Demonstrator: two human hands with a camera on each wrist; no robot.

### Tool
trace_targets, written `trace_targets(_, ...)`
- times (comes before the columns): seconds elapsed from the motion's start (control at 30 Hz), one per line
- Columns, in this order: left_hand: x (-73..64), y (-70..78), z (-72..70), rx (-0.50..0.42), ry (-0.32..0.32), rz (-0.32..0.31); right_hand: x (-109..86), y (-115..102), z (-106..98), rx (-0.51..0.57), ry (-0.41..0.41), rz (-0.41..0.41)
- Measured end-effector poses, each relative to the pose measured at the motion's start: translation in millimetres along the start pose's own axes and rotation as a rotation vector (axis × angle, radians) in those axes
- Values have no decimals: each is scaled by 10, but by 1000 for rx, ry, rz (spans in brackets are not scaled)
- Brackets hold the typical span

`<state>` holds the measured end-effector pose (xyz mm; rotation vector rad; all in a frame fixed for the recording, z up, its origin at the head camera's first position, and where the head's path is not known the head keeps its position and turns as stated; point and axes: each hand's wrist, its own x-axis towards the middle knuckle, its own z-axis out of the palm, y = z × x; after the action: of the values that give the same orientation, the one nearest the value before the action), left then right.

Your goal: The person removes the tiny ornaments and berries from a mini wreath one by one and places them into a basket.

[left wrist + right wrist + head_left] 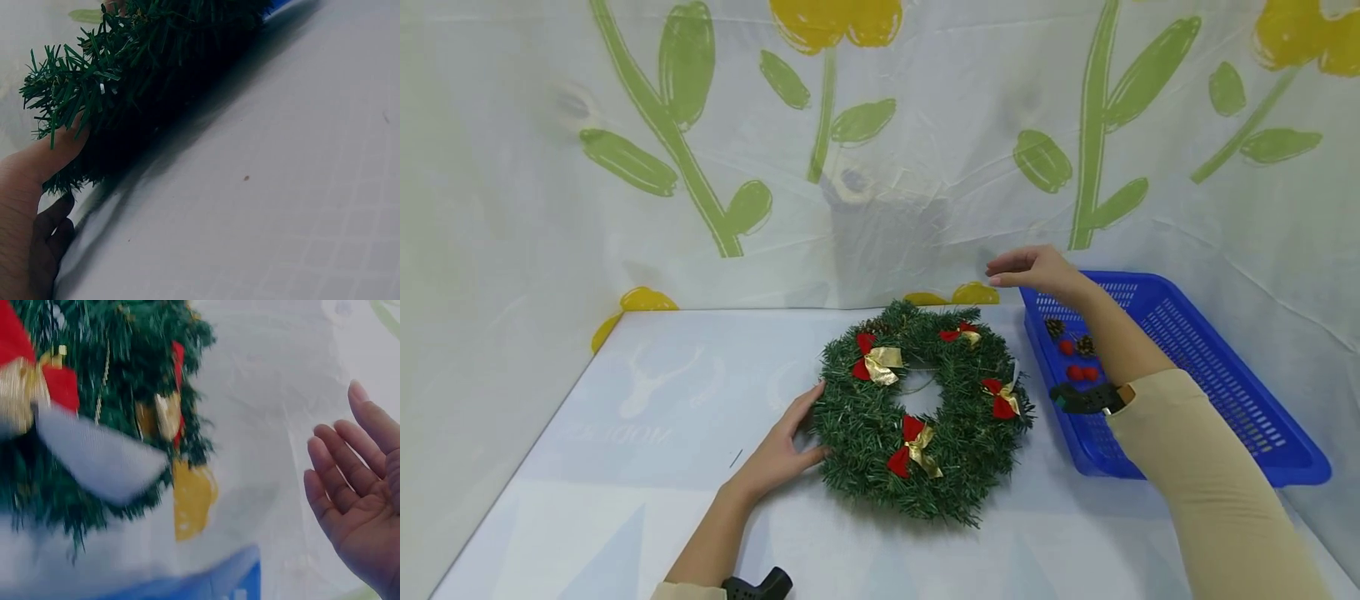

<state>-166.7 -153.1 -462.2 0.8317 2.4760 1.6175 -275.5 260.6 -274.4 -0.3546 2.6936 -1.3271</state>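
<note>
A round green Christmas wreath (865, 454) lies on the table, decorated with several red-and-gold bows (880, 362). My left hand (782, 454) grips its left edge, thumb on the near side and fingers farther back. In the left wrist view the thumb (59, 153) presses into the green needles; the fingertips are partly hidden. My right hand (1037, 271) is raised behind the wreath, beside the basket's back corner, holding nothing. Its fingers look relaxed and slightly bent in the right wrist view. A pale tag (103, 453) sticks out by one bow.
A blue plastic basket (1210, 375) stands at the right, with pinecones (1085, 346) and red balls (1075, 372) inside, partly behind my right forearm. A flower-patterned white curtain (925, 167) hangs along the table's back edge. A thin dark needle (735, 458) lies left of the wreath.
</note>
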Motion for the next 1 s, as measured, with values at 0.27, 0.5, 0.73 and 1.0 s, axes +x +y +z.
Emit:
trace_targets(0.27,-3,281,-32,-28,-17,-15,174,-73,332,1,-92,-19)
trace_targets(0.5,-19,362,-58,-31,-10,-14,298,-172,600,39,-162,-51)
trace_targets(0.73,-13,365,-51,-35,-13,-7,362,-254,810,45,-198,-28)
trace_targets(1.0,-21,248,-45,-19,-6,-17,382,-345,1042,121,-236,-83)
